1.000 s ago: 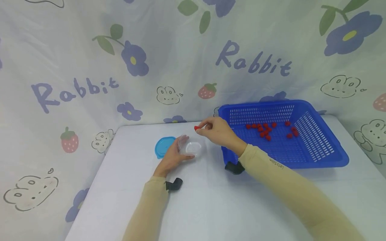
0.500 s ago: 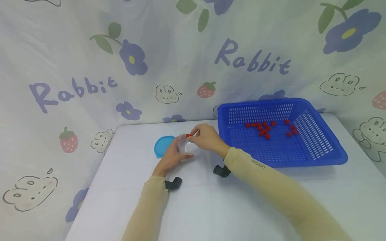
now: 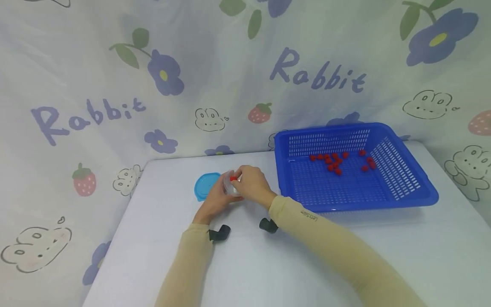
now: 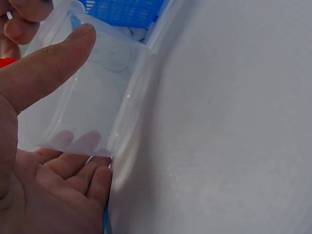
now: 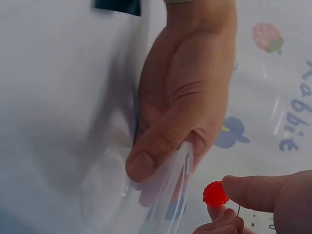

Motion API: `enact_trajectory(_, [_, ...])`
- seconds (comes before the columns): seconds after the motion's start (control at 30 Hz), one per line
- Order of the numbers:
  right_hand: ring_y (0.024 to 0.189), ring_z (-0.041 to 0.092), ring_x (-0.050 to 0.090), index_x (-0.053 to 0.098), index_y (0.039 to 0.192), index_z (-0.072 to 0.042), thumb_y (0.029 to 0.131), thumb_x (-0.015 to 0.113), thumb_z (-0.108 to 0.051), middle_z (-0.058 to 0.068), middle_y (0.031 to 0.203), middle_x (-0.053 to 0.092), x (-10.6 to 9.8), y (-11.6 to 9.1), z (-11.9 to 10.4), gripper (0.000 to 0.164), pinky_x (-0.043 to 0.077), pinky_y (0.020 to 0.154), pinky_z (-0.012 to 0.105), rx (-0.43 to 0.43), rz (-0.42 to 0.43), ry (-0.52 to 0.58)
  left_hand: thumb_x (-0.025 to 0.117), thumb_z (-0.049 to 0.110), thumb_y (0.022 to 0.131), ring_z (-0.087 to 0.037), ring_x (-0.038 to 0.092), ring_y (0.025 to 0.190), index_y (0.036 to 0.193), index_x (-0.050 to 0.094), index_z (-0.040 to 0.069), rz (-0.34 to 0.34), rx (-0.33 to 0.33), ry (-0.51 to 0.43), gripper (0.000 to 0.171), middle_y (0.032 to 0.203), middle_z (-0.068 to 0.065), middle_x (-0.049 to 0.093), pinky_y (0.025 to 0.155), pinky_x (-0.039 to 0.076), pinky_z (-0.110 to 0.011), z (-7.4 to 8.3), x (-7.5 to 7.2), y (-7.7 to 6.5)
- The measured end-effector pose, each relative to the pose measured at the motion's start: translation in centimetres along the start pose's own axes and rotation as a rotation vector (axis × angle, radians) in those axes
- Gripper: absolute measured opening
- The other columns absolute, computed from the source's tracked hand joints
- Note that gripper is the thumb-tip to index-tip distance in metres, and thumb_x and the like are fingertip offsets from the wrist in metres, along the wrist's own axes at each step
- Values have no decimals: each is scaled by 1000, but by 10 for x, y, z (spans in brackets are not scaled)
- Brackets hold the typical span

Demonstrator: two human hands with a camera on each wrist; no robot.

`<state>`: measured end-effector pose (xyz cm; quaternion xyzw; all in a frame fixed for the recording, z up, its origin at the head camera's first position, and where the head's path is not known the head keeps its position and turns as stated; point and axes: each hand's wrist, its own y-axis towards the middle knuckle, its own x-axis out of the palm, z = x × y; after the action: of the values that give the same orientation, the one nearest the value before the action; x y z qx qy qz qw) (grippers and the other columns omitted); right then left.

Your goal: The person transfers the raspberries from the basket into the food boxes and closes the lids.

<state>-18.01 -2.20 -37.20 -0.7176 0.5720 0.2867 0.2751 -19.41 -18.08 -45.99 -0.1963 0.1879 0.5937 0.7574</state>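
Note:
My left hand (image 3: pixel 216 201) grips a clear plastic tub (image 4: pixel 97 92), the thumb on one side and the fingers on the other. The tub is low over the white table; whether its base touches is not clear. My right hand (image 3: pixel 253 183) pinches a red raspberry (image 5: pixel 214 194) between thumb and fingertip, right at the tub's open rim. In the head view this hand hides part of the tub. A round blue lid (image 3: pixel 205 186) lies flat just behind and left of my left hand, partly covered by it.
A large blue slotted basket (image 3: pixel 356 208) stands at the back right, with several red raspberries (image 3: pixel 335 163) scattered on its floor. A printed cloth (image 3: pixel 230 76) hangs behind the table (image 3: pixel 245 264). Dark wrist mounts (image 3: pixel 220 233) stick out from both sleeves.
My right hand has moved left and slightly down, carrying the raspberry from beside the basket to the tub's mouth. The left hand keeps its hold on the tub; the view has shifted slightly.

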Motion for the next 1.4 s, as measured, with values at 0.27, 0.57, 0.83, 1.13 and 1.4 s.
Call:
enact_trajectory(0.27, [75,15,59,63,106,-10,87,63,-25,3,97,66,11,3,1,25,51,62,25,40,19,-94,82,26,69,-22,36,129,142,31,20,-1,33,-39,89,141,0,39,106,31,-47,0,-3,-1])
enact_trajectory(0.57, [81,17,57,63,108,-7,84,63,-22,4,90,64,10,-2,2,28,50,69,29,-47,56,-74,82,22,68,-22,34,131,143,30,19,-1,32,-56,91,143,-1,38,107,29,-44,0,-4,-2])
enact_trajectory(0.83, [69,14,53,63,108,-11,86,62,-27,-2,79,57,-12,-8,-1,27,44,56,24,-87,87,48,84,33,65,-22,42,123,140,34,20,6,46,-45,91,138,-1,42,102,35,-47,1,-4,0])
enact_trajectory(1.13, [69,15,54,63,108,-15,87,63,-32,-1,82,59,-43,-12,4,28,46,55,25,-67,129,86,82,27,69,-23,34,130,140,34,16,-3,36,-26,87,141,-2,40,106,27,-53,15,-3,-7])
enact_trajectory(1.4, [69,18,55,64,108,-11,88,61,-32,3,84,59,-71,-11,21,30,48,54,28,-102,171,109,83,26,68,-14,33,132,141,34,15,17,72,-35,89,140,4,43,110,24,-46,1,1,-1])
